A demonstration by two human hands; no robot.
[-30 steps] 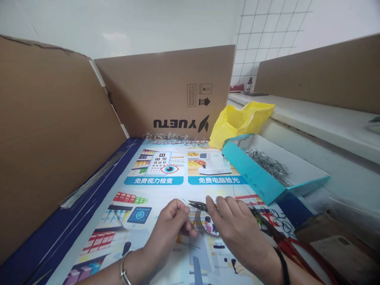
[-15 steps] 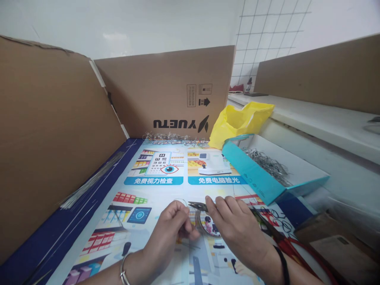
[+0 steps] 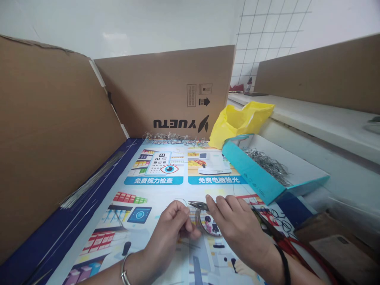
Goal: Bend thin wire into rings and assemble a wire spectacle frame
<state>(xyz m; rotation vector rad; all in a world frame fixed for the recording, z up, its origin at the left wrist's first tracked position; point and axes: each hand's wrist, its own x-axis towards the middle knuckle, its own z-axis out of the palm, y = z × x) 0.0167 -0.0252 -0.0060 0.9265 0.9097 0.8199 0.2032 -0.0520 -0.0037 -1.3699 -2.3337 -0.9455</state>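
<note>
My right hand is closed around a pair of pliers, whose pointed jaws face left. Close by, my left hand pinches a thin piece of wire, which curves up above the fingertips. The tips of the pliers are beside the left fingers; whether they touch the wire I cannot tell. Under the pliers lies a round dish or roll, partly covered by my right hand. Several small bent loops rest on the printed sheet to the right.
Loose straight wires lie along the left. A turquoise box holding a tangle of bent wire pieces stands right, beside a yellow bag. Red-handled scissors lie by my right wrist. Cardboard panels close off the back and left.
Both hands have stayed almost in place. My right hand and the pliers have shifted only very slightly.
</note>
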